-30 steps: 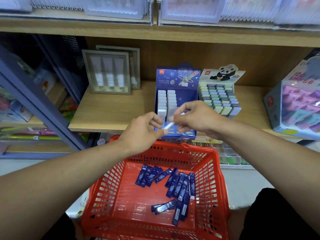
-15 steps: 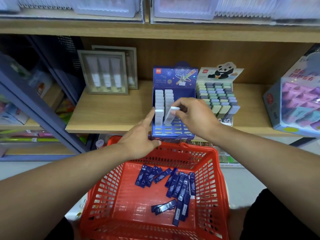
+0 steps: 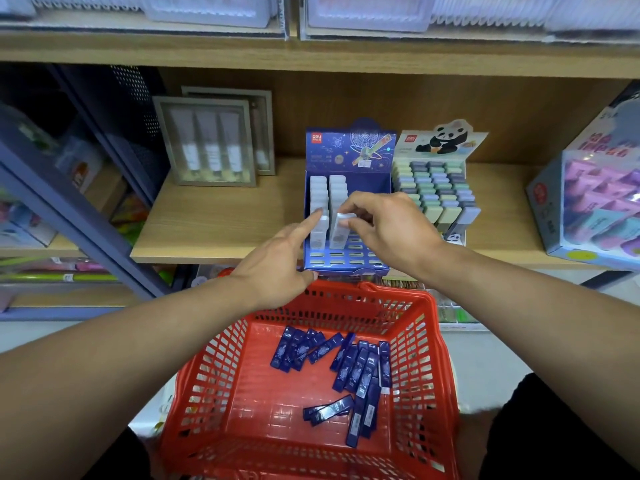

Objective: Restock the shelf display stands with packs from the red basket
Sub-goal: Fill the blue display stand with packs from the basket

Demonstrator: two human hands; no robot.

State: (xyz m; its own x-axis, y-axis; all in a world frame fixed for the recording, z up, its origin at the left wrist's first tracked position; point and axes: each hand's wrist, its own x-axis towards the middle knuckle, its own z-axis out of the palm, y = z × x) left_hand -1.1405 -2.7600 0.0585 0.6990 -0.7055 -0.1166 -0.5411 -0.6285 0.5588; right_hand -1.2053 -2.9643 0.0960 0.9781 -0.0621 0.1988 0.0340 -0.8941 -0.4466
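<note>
A blue display stand (image 3: 347, 157) sits on the wooden shelf, with two rows of white packs in its left slots. My right hand (image 3: 388, 226) pinches a white pack (image 3: 341, 230) that stands at the front of the second row. The index finger of my left hand (image 3: 280, 261) touches the front pack of the first row (image 3: 319, 230), and its thumb rests on the stand's front edge. Below, the red basket (image 3: 214, 403) holds several dark blue packs (image 3: 349, 368) lying loose on its floor.
A panda display stand (image 3: 438, 192) with pastel packs stands right beside the blue one. Framed tube sets (image 3: 207, 143) lean at the back left of the wooden shelf (image 3: 214, 223). A pink and blue box (image 3: 595, 202) sits at the right. A dark rack post (image 3: 69, 216) slants at left.
My right hand carried the white pack from above the basket up to the stand and set it into the second row. My left hand let go of it and reached to the first row.
</note>
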